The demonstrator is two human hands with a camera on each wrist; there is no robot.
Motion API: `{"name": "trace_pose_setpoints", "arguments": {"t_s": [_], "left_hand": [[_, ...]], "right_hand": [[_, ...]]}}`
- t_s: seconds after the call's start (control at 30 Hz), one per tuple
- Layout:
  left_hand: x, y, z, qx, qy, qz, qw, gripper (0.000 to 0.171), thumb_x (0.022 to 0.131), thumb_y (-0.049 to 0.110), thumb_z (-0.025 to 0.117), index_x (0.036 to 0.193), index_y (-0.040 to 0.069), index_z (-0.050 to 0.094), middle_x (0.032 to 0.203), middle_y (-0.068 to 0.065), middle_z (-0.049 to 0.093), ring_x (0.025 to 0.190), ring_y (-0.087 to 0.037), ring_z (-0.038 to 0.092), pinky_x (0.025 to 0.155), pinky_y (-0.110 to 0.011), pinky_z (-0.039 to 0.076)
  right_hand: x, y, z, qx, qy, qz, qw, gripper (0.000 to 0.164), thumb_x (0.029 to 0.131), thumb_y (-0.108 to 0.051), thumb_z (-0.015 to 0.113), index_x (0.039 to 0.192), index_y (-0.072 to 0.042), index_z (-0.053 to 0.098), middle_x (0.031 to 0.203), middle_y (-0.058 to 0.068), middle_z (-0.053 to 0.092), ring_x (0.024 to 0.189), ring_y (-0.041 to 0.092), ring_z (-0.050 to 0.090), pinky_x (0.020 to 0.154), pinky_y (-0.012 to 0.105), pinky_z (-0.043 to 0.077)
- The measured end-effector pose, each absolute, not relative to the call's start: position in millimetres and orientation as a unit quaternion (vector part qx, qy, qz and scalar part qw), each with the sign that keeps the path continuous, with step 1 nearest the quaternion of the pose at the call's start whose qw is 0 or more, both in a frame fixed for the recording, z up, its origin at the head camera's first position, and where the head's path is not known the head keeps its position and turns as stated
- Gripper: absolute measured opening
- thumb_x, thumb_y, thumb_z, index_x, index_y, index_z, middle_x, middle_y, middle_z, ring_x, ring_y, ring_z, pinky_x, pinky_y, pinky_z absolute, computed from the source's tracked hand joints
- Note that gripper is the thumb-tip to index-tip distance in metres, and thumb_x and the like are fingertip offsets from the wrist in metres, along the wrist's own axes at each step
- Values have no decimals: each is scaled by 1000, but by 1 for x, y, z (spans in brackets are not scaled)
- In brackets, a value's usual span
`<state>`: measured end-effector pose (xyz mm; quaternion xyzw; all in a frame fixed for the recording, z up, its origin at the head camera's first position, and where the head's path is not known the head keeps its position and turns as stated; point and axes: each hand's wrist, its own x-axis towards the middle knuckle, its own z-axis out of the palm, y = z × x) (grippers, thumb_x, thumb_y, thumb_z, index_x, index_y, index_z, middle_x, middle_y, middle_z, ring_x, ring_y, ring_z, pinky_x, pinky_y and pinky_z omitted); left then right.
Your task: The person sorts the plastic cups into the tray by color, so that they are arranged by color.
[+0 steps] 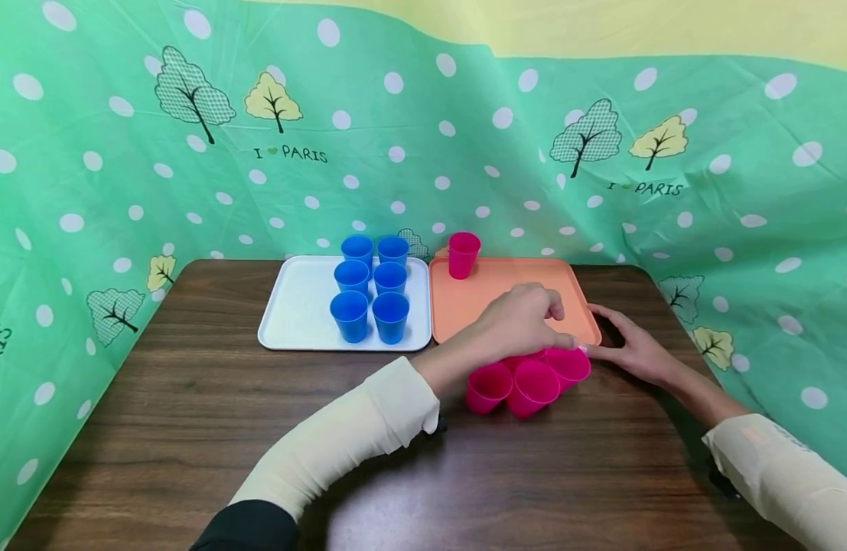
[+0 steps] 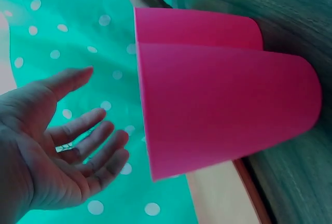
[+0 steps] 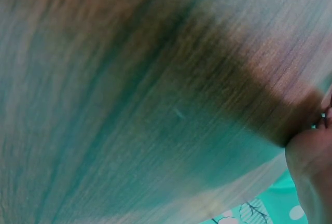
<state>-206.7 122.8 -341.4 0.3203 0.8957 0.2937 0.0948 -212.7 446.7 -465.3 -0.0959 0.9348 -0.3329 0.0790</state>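
My left hand (image 1: pixel 526 317) hovers over a cluster of pink cups (image 1: pixel 534 386) at the near edge of the orange tray (image 1: pixel 516 279). In the left wrist view the fingers of the left hand (image 2: pixel 78 146) are loosely bent, apart from the cups' rims, with nothing held. My right hand (image 1: pixel 633 348) is at the tray's right side, thumb and fingers spread, fingertips right at the tray's near right corner and the rightmost pink cup (image 1: pixel 568 366). One pink cup (image 1: pixel 464 256) stands upright at the tray's far left corner. The left hand partly hides the cluster.
A white tray (image 1: pixel 295 306) adjoins the orange one on the left. Several blue cups (image 1: pixel 350 315) stand upright in two columns on its right half. Both trays are on a brown wooden table (image 1: pixel 189 405), with a green dotted cloth (image 1: pixel 368 153) hanging behind.
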Motion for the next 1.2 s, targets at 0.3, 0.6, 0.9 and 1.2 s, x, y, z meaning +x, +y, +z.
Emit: {"name": "trace_pose_setpoints", "arguments": {"t_s": [0.3,0.6,0.9,1.2], "left_hand": [[-200,140,-338,411,881,213,99,36,102,49,83,126,22,78,115,13,65,104,-1,58,84,-12,49],[-193,161,-339,451,879,115,105,42,101,51,85,134,27,77,122,14,64,108,0,57,89,-12,50],[-192,163,-342,445,883,77,126,57,95,53,90,145,31,72,130,14,61,113,-5,54,94,-17,52],[-192,165,-345,434,883,72,165,61,94,47,93,148,33,68,135,15,61,122,-4,55,101,-17,53]], "right_hand": [[-213,448,-467,-109,934,-332,73,94,105,-32,84,176,-4,30,179,33,32,164,59,28,127,84,26],[-212,448,-467,-119,931,-338,62,93,104,-26,84,177,-4,30,177,31,36,159,54,34,130,75,24],[-214,448,-467,-126,936,-324,55,92,102,-25,86,175,-4,34,177,30,38,160,53,35,137,49,26],[-214,447,-466,-114,936,-326,65,94,102,-27,86,176,-4,32,178,32,34,163,58,30,126,82,27]]}}
